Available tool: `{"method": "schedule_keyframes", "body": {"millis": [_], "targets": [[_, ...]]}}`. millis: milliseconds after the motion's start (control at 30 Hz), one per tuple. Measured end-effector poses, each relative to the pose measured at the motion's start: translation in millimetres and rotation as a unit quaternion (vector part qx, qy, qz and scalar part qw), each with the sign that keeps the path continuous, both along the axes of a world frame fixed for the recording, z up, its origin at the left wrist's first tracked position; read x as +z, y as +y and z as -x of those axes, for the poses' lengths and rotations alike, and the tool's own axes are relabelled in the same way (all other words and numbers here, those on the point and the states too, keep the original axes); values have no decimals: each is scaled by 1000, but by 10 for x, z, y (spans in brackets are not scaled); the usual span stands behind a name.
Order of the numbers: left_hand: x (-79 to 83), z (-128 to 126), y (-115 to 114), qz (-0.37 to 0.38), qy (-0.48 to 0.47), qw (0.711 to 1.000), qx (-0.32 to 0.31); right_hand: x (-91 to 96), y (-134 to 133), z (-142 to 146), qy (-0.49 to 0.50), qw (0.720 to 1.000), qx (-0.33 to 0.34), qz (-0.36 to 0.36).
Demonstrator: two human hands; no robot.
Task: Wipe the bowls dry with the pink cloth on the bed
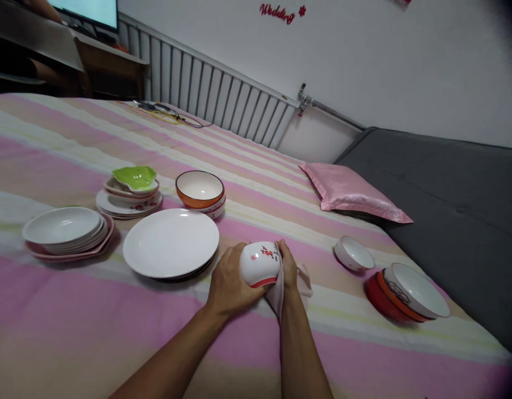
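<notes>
Between my hands is a white bowl (260, 265) with a red floral print and a red band, tipped on its side above the bed. My left hand (229, 282) grips it from the left. A pale pink cloth (276, 293) is bunched in my right hand (288, 266), which presses it against the bowl's right side; part of the cloth hangs below and behind that hand. The fingertips of my right hand are partly hidden by the cloth and bowl. Just left of my hands lies a stack of large white plates (172, 244).
On the striped bedspread (223, 366), stacked small plates (65, 226), a green leaf-shaped dish (136, 177) on more dishes, and an orange bowl (200, 189) stand left. A small bowl (352, 252) and stacked bowls (418, 288) sit right, near a pink pillow (356, 191). Cables (168, 113) lie behind.
</notes>
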State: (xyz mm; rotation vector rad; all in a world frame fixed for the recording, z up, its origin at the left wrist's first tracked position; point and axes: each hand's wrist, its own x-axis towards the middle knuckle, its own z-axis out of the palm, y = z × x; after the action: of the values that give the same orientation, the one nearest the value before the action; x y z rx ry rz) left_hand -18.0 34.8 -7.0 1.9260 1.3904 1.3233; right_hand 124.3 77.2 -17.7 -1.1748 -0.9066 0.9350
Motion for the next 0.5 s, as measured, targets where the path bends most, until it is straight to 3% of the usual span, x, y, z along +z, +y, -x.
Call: {"method": "schedule_keyframes", "body": {"millis": [133,267,367,500], "targets": [[-17,4,13,1,-2,1000,4,-98,49,-3,130,990,28,55],[-25,13,16,-3,-7,1000,3,-38,26,23,148,987,26,51],[-17,20,12,-7,-6,1000,-3,67,-33,56,92,995,26,27],[-5,24,0,-13,8,1000,-15,209,-158,119,-66,997,10,-32]]}}
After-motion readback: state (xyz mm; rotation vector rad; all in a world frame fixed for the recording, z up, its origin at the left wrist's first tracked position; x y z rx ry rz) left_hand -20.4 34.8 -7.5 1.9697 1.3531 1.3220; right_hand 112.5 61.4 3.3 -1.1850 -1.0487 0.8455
